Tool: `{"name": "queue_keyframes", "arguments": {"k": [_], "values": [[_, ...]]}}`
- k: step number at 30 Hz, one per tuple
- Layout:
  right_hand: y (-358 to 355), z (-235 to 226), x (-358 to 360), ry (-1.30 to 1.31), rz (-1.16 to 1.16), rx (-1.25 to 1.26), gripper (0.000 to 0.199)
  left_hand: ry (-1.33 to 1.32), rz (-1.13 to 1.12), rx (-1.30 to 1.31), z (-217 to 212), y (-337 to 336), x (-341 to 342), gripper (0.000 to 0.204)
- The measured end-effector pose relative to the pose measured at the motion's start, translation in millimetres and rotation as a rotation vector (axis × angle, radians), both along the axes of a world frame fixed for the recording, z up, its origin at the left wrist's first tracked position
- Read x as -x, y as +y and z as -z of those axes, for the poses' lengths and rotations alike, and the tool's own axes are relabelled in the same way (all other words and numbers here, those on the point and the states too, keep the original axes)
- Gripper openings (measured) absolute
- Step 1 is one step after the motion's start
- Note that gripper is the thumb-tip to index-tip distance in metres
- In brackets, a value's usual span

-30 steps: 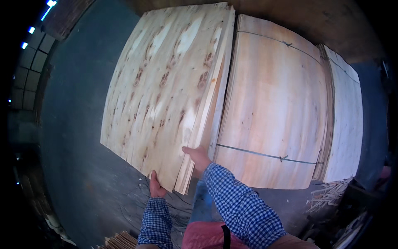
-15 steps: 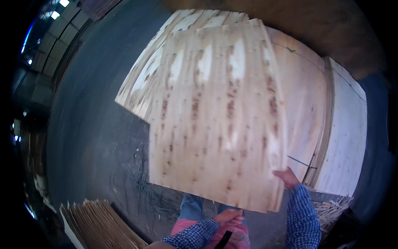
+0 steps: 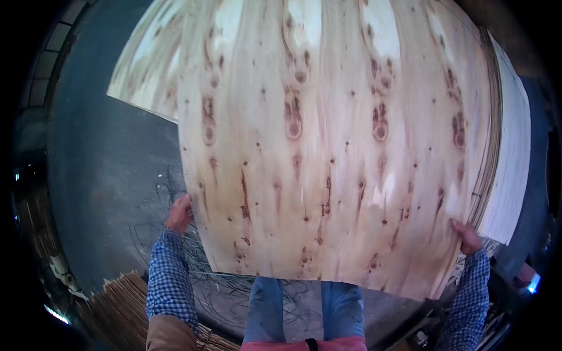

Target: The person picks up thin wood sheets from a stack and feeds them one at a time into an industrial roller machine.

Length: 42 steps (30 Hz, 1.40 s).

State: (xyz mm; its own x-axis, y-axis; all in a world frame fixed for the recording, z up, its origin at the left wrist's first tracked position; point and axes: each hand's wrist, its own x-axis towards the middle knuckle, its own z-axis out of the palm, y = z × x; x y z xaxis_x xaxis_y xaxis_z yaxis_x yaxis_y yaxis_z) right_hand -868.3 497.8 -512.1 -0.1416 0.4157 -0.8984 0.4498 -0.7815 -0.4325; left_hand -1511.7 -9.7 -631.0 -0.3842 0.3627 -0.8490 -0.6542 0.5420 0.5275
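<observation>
Pale veneer, knotted and streaked brown, fills most of the view: one thin sheet point(image 3: 333, 140) held up between the two hands. The left hand point(image 3: 180, 213) grips the sheet's left edge low down, fingers curled round it, thumb side toward the camera. The right hand point(image 3: 466, 237) clasps the right edge near the lower corner; its fingers are partly hidden behind the wood, so how far they wrap cannot be told. Both sleeves are blue check. The sheet's bottom edge hangs just above the person's blue-trousered legs point(image 3: 304, 307), and the sheet bows slightly between the hands.

Beyond the right hand, past the held sheet's edge, the white side of a stack point(image 3: 512, 164) shows. Behind the sheet's upper left, a second sheet point(image 3: 143, 76) lies over the dark floor point(image 3: 99, 175). Below the left hand sit loose strands point(image 3: 175, 263) on the floor, and further down-left a bundle of thin strips point(image 3: 117, 304).

Half a second ago the sheet was smaller in view, tilted, and only the right hand plainly gripped its right lower corner, the left one low near the body. Now the hands are spread wide apart at opposite edges and the sheet is square-on and much closer.
</observation>
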Motion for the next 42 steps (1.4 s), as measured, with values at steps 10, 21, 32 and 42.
{"name": "queue_keyframes", "arguments": {"k": [10, 21, 32, 42], "values": [[-17, 83, -9, -0.141, -0.123, -0.117, 0.038, -0.018, -0.154, 0.100, -47, 39, -34, 0.054], [-80, -114, 3, 0.157, -0.206, -0.275, 0.043, 0.440, 0.236, 0.038, -251, 118, -107, 0.042], [-172, -157, -40, 0.247, -0.012, -0.336, 0.040, 0.658, 0.457, 0.107, -299, 86, -111, 0.040], [-414, -142, -31, 0.242, 0.230, -0.683, 0.038, 0.724, 0.805, -0.310, -240, 62, -52, 0.041]]}}
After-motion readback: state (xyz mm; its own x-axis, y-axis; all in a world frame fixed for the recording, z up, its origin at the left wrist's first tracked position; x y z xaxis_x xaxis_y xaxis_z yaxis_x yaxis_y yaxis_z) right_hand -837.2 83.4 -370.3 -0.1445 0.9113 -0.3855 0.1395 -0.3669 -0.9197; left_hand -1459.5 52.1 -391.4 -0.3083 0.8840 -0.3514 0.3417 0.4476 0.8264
